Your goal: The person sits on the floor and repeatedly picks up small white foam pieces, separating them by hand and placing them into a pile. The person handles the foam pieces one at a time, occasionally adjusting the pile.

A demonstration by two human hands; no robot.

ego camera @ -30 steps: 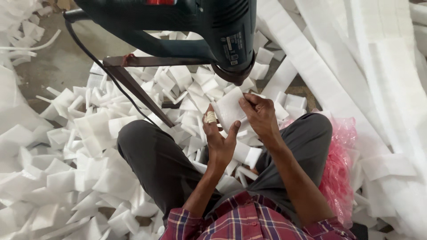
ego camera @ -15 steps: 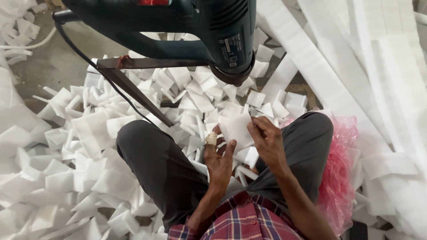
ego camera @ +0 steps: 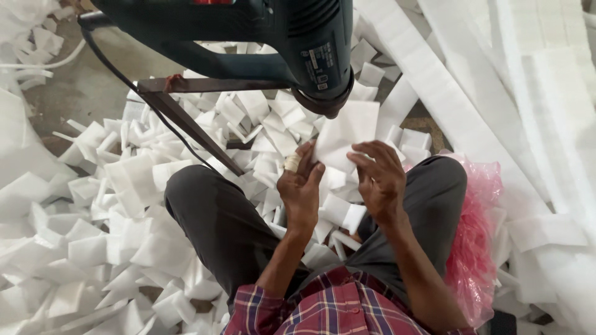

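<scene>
My left hand (ego camera: 300,189) and my right hand (ego camera: 380,177) together hold a flat white foam piece (ego camera: 347,133) up against the round nozzle of a dark teal heat gun (ego camera: 273,37) fixed on a rusty metal stand (ego camera: 186,102). A pale bandage wraps my left thumb. The foam's top edge sits just under the nozzle. I sit with my grey-trousered knees spread, wearing a plaid shirt.
Heaps of cut white foam pieces (ego camera: 93,242) cover the floor on my left and between my legs. Long white foam strips (ego camera: 472,105) lie at the right. A pink plastic bag (ego camera: 475,242) sits beside my right thigh. The gun's black cable (ego camera: 133,87) hangs at the left.
Both hands dipped toward my lap with a foam piece, then rose again; the foam is now spread wide under the heat gun's nozzle.
</scene>
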